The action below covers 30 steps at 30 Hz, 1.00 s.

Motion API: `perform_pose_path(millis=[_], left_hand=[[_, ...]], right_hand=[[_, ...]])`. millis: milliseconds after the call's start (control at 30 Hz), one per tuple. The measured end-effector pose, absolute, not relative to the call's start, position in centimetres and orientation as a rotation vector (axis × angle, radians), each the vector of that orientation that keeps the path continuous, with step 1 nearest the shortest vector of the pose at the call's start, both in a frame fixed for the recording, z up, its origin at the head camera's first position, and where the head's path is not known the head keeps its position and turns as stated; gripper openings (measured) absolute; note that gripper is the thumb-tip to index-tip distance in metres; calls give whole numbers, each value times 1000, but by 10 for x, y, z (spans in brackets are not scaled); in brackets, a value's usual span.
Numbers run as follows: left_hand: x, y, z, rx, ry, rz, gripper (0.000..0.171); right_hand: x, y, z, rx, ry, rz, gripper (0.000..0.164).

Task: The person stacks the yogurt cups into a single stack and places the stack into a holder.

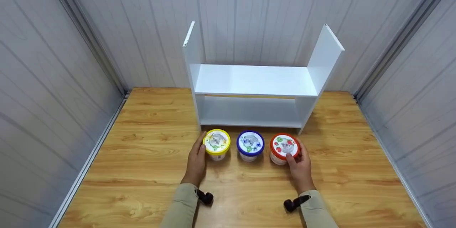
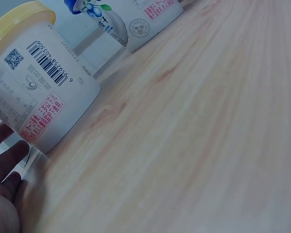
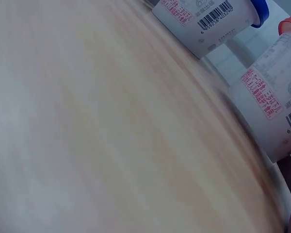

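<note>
Three white tubs stand in a row: a yellow-lidded tub [image 1: 217,142], a blue-lidded tub [image 1: 250,144] and a red-lidded tub [image 1: 284,147]. My left hand [image 1: 196,160] lies along the left side of the yellow-lidded one, its fingers loosely extended. In the left wrist view those fingers [image 2: 7,162] are beside the lower wall of the yellow-lidded tub [image 2: 43,82]. At the right, my right hand [image 1: 301,167] grips the red-lidded tub, thumb at the lid's near edge and fingers round its right side. Between the hands, the blue-lidded tub is untouched.
Just behind the tubs stands a white two-level shelf [image 1: 254,80] with upright side panels. Everything rests on a wood-grain tabletop [image 1: 153,142], with pale panel walls [image 1: 249,14] at the back and both sides. Each wrist wears a black camera [image 1: 205,197].
</note>
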<state>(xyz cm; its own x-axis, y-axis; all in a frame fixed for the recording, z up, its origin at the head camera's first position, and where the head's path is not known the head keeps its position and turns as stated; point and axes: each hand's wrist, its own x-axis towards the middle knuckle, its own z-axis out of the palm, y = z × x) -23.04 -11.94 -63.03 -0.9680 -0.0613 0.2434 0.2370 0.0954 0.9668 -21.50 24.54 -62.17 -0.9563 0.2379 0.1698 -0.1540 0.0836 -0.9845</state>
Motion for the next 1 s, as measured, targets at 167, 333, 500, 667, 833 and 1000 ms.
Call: perform_pose_path(millis=[167,333,500,667,833,1000], left_hand=[[-231,-120,-628,-185,-2146,-1954,45],[-232,-121,-631,-182,-2171,-1909,46],[-230,-121,-626,-185,-2190,-1910,47],[-218,-119,-604,-195,-2181,-1951,46],[-213,-117,-597,-184,-2157,-1970,46],[-213,-117,-599,-188,-2173,-1965,47]], right_hand=[[-217,247,-613,-50,-2087,1938,68],[-220,248,-605,-38,-2103,1933,67],[-221,249,-592,3,-2103,1914,67],[-212,243,-563,48,-2114,1884,66],[-209,240,-547,50,-2109,1921,68],[-211,239,-541,82,-2095,1939,72]])
